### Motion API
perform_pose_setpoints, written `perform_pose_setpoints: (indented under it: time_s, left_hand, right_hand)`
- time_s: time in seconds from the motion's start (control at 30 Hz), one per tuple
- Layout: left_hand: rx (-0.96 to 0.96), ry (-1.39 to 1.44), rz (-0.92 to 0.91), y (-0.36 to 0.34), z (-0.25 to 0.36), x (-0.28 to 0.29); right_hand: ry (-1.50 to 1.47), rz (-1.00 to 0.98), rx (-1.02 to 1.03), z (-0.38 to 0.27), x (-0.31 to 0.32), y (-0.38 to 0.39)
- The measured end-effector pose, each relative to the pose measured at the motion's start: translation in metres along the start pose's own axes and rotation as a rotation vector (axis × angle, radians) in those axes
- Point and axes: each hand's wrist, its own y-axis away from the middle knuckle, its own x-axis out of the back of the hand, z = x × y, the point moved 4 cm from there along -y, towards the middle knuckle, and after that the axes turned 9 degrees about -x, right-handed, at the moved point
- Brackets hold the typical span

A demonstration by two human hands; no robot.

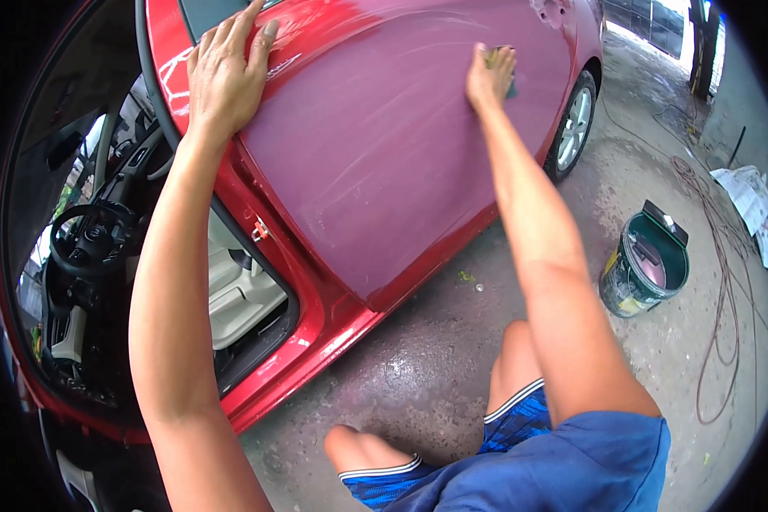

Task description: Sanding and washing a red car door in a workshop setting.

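Observation:
A red car's rear door (375, 145) fills the upper middle, its large dull purple-pink area marked with pale curved streaks. Against its upper right part, my right hand (489, 81) presses a small yellow-and-green pad (511, 87). The fingers cover most of this pad, so its exact kind is unclear. My left hand (228, 81) rests with spread fingers on the glossy red upper front part of the door, holding nothing. Its fingertips reach up toward the window edge.
A dark green bucket (613, 283) with things inside stands right on the wet concrete floor (401, 375). Beyond it lie a long thin hose (725, 282) and pale plastic sheeting (747, 200). The rear wheel (575, 119) is upper right; a steering wheel (94, 239) shows through the front doorway.

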Motion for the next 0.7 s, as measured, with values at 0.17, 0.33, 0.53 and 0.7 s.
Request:
perform_pose_setpoints:
  time_s: [0.17, 0.33, 0.53, 0.7]
  left_hand:
    - [-0.041, -0.015, -0.013, 0.020, -0.017, -0.001]
    - [-0.078, -0.023, -0.031, 0.012, -0.018, 0.012]
    - [0.051, 0.134, 0.000, 0.009, -0.017, 0.006]
    - [0.072, 0.092, -0.104, 0.018, -0.025, 0.007]
  right_hand:
    - [0.191, -0.467, 0.347, -0.152, 0.002, 0.308]
    - [-0.010, -0.112, 0.197, -0.031, 0.002, 0.221]
    - [-0.218, 0.039, -0.336, 0.056, 0.011, 0.121]
    - [-0.046, -0.497, -0.064, -0.042, -0.019, 0.415]
